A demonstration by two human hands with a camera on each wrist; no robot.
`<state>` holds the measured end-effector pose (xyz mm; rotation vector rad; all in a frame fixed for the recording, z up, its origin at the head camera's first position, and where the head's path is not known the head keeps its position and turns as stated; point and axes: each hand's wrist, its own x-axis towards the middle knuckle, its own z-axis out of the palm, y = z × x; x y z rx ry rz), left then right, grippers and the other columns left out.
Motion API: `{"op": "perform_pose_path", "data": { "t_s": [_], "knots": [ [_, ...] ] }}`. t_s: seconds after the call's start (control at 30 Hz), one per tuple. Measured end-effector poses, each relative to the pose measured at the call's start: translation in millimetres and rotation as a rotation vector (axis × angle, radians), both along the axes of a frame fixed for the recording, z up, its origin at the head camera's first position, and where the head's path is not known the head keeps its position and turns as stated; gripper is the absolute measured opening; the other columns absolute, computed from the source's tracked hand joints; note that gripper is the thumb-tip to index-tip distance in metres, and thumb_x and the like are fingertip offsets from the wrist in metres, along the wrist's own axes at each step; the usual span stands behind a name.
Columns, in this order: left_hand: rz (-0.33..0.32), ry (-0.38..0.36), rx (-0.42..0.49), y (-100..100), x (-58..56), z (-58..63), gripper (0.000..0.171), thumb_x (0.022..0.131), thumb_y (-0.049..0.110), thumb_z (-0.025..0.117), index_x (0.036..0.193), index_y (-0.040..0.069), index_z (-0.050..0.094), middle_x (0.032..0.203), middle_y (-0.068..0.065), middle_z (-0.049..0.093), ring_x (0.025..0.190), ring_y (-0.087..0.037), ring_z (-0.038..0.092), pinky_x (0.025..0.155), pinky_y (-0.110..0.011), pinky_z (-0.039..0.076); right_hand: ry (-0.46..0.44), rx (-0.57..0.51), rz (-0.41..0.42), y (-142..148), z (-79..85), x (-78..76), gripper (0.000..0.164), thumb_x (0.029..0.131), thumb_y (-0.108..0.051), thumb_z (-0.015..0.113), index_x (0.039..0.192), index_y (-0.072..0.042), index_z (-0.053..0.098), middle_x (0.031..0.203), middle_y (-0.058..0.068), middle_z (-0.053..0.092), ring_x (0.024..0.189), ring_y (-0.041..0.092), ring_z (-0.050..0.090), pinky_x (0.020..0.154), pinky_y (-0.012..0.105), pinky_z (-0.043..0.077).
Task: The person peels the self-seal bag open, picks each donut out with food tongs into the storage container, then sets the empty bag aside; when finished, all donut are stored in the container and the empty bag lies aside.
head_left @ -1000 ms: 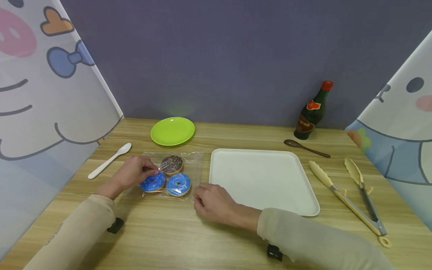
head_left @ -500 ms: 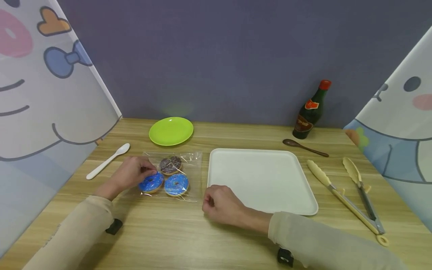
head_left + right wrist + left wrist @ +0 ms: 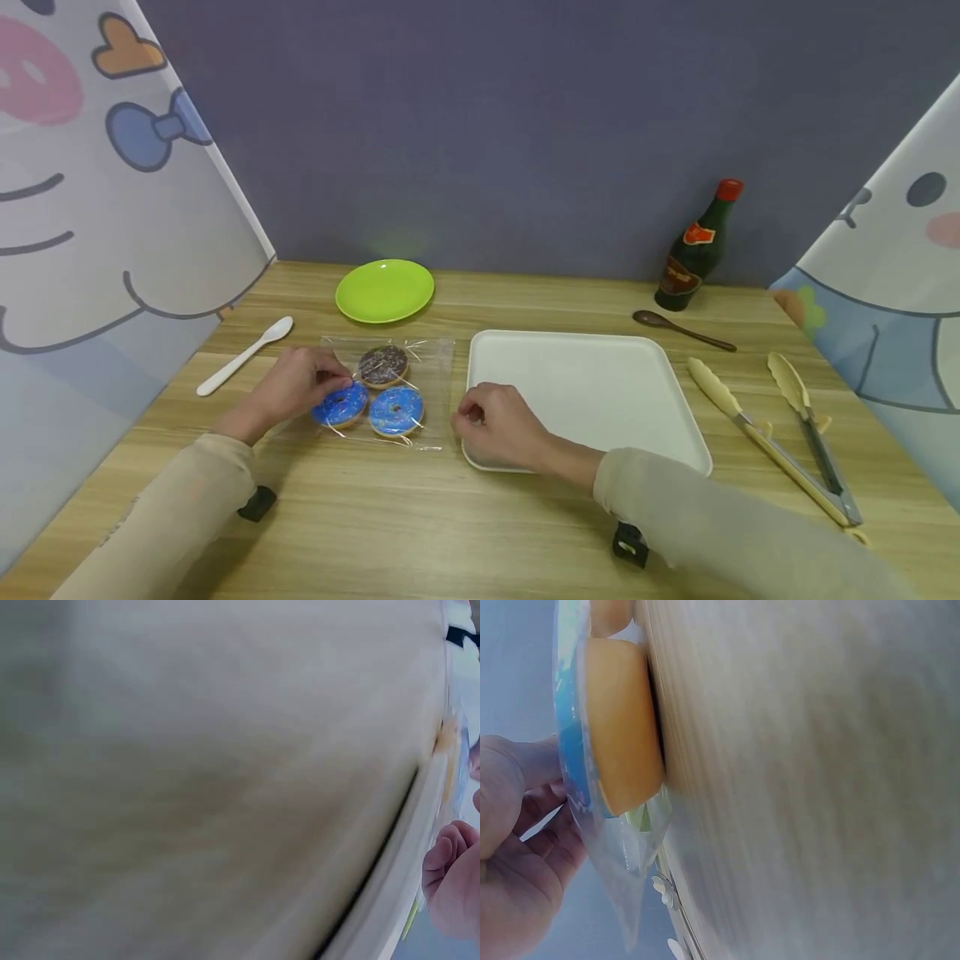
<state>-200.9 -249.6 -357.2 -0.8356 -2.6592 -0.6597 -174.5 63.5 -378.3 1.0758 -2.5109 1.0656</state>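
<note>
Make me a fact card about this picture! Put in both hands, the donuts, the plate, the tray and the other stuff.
Left hand: pinches the clear bag
Donuts: three in the bag, one chocolate-brown, two blue
Right hand: fingers curled, at the white tray's near left corner
Plate: green plate, behind the bag
Spoons: white spoon on the left, brown spoon on the right
Tongs: far right, spread open
Bottle: dark green, red top, at the back

Cartoon panels [image 3: 142,250] flank this staged booth's table [image 3: 360,517].
</note>
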Motion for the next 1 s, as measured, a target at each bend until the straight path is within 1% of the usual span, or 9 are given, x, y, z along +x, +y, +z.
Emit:
{"op": "perform_pose_path", "data": {
  "t_s": [0.2,0.33,0.43,0.57,0.67,0.77,0.9,1.0],
  "knots": [
    [0.007,-0.013,0.001,2,0.9,-0.6,0.010,0.075,-0.002,0.078,0.074,0.008,0.075,0.072,0.005,0.065,0.064,-0.012,0.061,0.055,-0.029,0.050,-0.051,0.017,-0.037,-14,4.2,-26.4,0.013,0.082,-0.014,0.067,0.070,-0.009,0.067,0.063,-0.007,0.056,0.057,0.004,0.050,0.053,0.019,0.044],
    [0.008,-0.010,0.000,2,1.1,-0.5,0.010,0.075,-0.001,0.078,0.075,0.008,0.075,0.073,0.003,0.066,0.065,-0.013,0.062,0.056,-0.030,0.051,-0.092,0.053,-0.089,-22,8.0,-36.7,0.017,0.082,-0.020,0.070,0.070,-0.009,0.067,0.061,-0.007,0.057,0.055,0.006,0.051,0.053,0.020,0.045],
    [0.002,-0.003,-0.001,3,0.7,-0.1,0.009,0.075,-0.001,0.078,0.075,0.008,0.075,0.074,0.003,0.067,0.066,-0.014,0.063,0.056,-0.030,0.051,-0.104,0.089,-0.131,-25,10.2,-40.0,0.018,0.082,-0.022,0.070,0.069,-0.010,0.068,0.061,-0.007,0.058,0.055,0.005,0.051,0.054,0.020,0.044],
    [-0.003,0.003,-0.003,2,-0.4,0.0,0.010,0.075,0.000,0.078,0.075,0.009,0.075,0.073,0.004,0.066,0.066,-0.012,0.062,0.056,-0.029,0.050,-0.103,0.092,-0.141,-26,11.2,-41.6,0.013,0.081,-0.013,0.067,0.069,-0.009,0.069,0.061,-0.007,0.059,0.054,0.005,0.052,0.052,0.019,0.044],
    [-0.003,0.004,-0.004,1,-1.0,-0.2,0.010,0.075,-0.001,0.078,0.075,0.009,0.075,0.073,0.005,0.066,0.065,-0.011,0.061,0.055,-0.028,0.050,-0.105,0.074,-0.142,-25,10.2,-42.2,0.014,0.079,-0.005,0.062,0.067,-0.009,0.068,0.057,-0.007,0.056,0.052,0.006,0.050,0.049,0.020,0.043],
    [0.000,-0.006,-0.002,0,-0.5,0.2,0.010,0.075,-0.001,0.078,0.075,0.008,0.075,0.073,0.005,0.065,0.065,-0.010,0.060,0.054,-0.027,0.049,-0.150,0.053,-0.167,-22,8.1,-42.8,0.016,0.078,-0.003,0.059,0.065,-0.010,0.066,0.054,-0.008,0.054,0.051,0.006,0.048,0.048,0.020,0.041],
    [0.009,-0.019,-0.001,0,1.3,1.6,0.009,0.075,-0.001,0.078,0.074,0.008,0.075,0.071,0.006,0.064,0.062,-0.008,0.058,0.052,-0.026,0.047,-0.217,0.019,-0.216,-17,5.2,-43.4,0.015,0.078,-0.004,0.059,0.066,-0.010,0.065,0.055,-0.008,0.054,0.051,0.007,0.048,0.047,0.020,0.041],
    [0.013,-0.018,-0.004,2,1.7,2.3,0.009,0.075,-0.001,0.078,0.074,0.008,0.075,0.069,0.007,0.062,0.060,-0.007,0.055,0.051,-0.025,0.045,-0.233,-0.005,-0.246,-12,3.4,-42.9,0.015,0.078,-0.005,0.059,0.065,-0.010,0.064,0.055,-0.007,0.054,0.050,0.007,0.048,0.046,0.021,0.040]
  ]
}}
